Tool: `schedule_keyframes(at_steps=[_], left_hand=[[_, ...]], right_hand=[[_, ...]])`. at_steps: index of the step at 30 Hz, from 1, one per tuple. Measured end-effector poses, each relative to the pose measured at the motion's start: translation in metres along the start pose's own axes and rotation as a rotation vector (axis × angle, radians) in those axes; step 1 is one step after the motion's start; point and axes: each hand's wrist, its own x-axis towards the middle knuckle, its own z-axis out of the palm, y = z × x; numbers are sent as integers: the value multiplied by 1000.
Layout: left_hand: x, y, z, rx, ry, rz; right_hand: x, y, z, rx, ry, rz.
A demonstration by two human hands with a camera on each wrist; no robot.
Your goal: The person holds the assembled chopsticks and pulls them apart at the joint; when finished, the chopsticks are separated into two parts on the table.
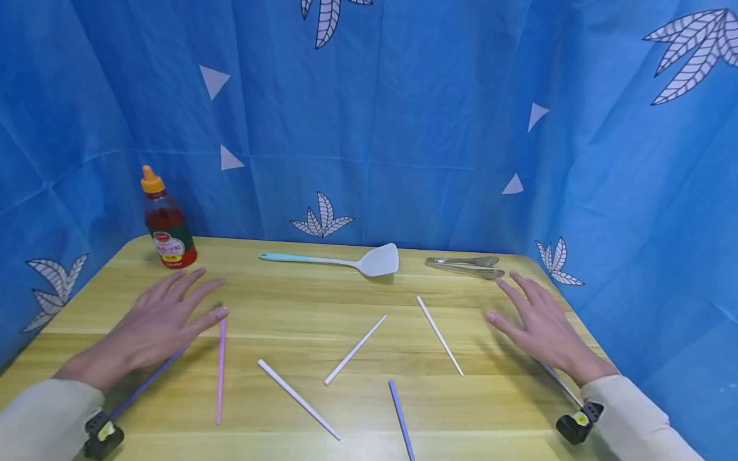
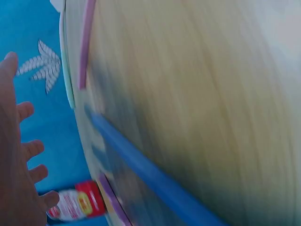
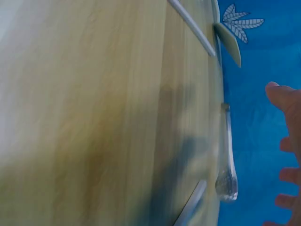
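My left hand [image 1: 167,317] hovers over the left side of the table, fingers spread and holding nothing. Beneath that wrist lies a blue chopstick [image 1: 147,384], partly covered, and a pink chopstick [image 1: 221,374] is beside the thumb. The left wrist view also has a purple chopstick [image 2: 114,200] near the bottle, which the hand hides in the head view. On the right, my right hand [image 1: 539,320] is likewise spread above the table, grasping nothing. A pale chopstick [image 1: 560,383] runs under its wrist. Metal tongs [image 1: 467,266] lie just beyond its fingertips.
White chopsticks lie scattered mid-table: one left [image 1: 298,398], one central [image 1: 355,350], one right [image 1: 440,335]. A blue-violet chopstick [image 1: 401,419] reaches the front. A spatula [image 1: 378,260] lies along the back; a red sauce bottle [image 1: 170,230] stands back left. Blue curtain [image 1: 403,128] surrounds the table.
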Motion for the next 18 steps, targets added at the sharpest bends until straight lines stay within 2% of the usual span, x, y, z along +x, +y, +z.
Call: schedule_keyframes(at_steps=[5,11,18], left_hand=[[1,26,-2,-18,30,52],[4,64,0,-32,66,133],[9,103,7,-66,44,163]], right_hand=[[12,-13,3,51,30,-64],[29,-31,10,102,64,-155],[49,-56,19,168,47,-225]])
